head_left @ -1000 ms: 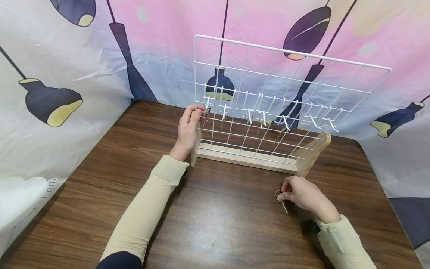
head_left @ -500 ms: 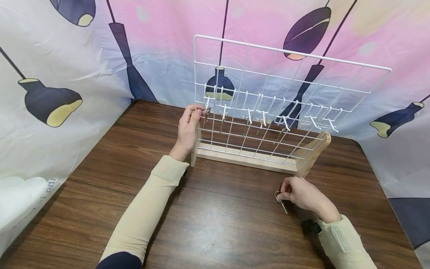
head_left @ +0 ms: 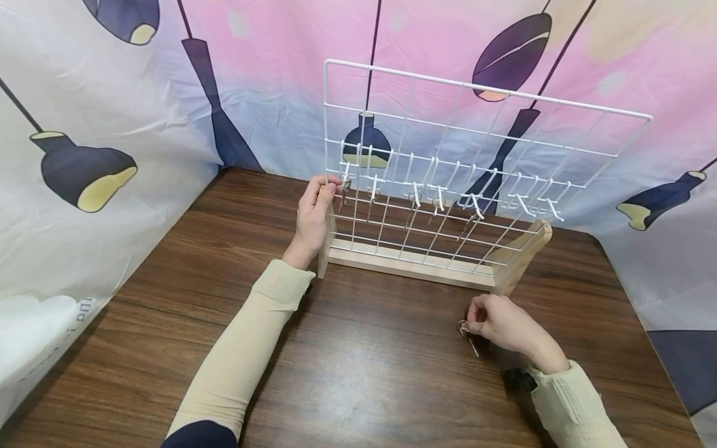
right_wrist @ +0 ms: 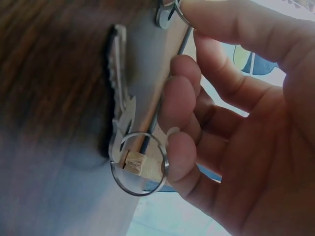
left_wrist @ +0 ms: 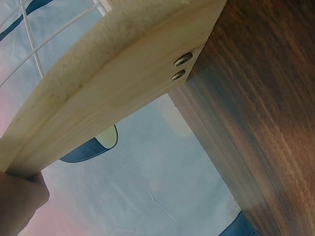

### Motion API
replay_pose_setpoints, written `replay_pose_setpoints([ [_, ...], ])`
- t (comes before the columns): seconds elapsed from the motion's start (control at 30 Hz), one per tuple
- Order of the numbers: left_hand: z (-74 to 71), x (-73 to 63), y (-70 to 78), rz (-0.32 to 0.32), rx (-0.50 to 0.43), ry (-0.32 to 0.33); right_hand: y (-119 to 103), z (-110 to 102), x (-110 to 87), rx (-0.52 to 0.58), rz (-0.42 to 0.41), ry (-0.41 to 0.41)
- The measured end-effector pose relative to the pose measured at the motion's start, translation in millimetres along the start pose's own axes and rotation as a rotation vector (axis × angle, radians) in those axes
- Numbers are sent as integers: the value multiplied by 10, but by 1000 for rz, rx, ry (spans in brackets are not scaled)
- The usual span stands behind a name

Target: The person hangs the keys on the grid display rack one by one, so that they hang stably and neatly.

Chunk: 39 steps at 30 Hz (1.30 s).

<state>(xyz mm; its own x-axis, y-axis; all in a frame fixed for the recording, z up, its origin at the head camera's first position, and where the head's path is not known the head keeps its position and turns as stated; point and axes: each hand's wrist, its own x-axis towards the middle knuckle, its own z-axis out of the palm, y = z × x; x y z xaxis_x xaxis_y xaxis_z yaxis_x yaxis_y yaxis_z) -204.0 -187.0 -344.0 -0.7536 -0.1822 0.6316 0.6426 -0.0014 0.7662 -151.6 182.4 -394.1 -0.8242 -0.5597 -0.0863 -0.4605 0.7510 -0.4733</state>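
Observation:
A white wire grid rack (head_left: 462, 84) stands on a wooden base (head_left: 411, 267). Its left side is gripped by my left hand (head_left: 312, 211), the thumb in front near the edge wire. In the left wrist view a finger wraps the wooden side leg (left_wrist: 108, 73). White hooks (head_left: 523, 205) line the grid, and several carry keys (head_left: 467, 227) on rings. Low over the table, my right hand (head_left: 504, 323) pinches a key ring between thumb and forefinger. The right wrist view shows one key (right_wrist: 120, 83) with its ring (right_wrist: 140, 194) overlapping a fingertip, and part of another key (right_wrist: 165, 14) at the thumb.
The brown wood-grain table (head_left: 358, 373) runs under both arms. A printed cloth (head_left: 269, 112) with lamp drawings hangs behind and at both sides. The rack's right wooden leg (head_left: 521, 255) stands just beyond my right hand. Two screws (left_wrist: 183, 59) show in the left leg.
The key and ring at my right hand have shifted very slightly left. My left hand and the rack stay where they were.

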Motion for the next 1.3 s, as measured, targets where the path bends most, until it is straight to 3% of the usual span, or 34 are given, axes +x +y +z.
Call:
replay_pose_setpoints([
  [0.23, 3, -3, -1, 9, -18, -9, 21, 3, 5, -6, -43, 47],
  [0.53, 5, -6, -10, 10, -27, -6, 28, -29, -13, 70, -104, 69],
  [0.77, -5, -12, -16, 22, -13, -2, -28, -131, -59, 121, -158, 141],
  [1.3, 3, -3, -11, 19, -20, -5, -88, -231, -87, 177, -131, 242],
])
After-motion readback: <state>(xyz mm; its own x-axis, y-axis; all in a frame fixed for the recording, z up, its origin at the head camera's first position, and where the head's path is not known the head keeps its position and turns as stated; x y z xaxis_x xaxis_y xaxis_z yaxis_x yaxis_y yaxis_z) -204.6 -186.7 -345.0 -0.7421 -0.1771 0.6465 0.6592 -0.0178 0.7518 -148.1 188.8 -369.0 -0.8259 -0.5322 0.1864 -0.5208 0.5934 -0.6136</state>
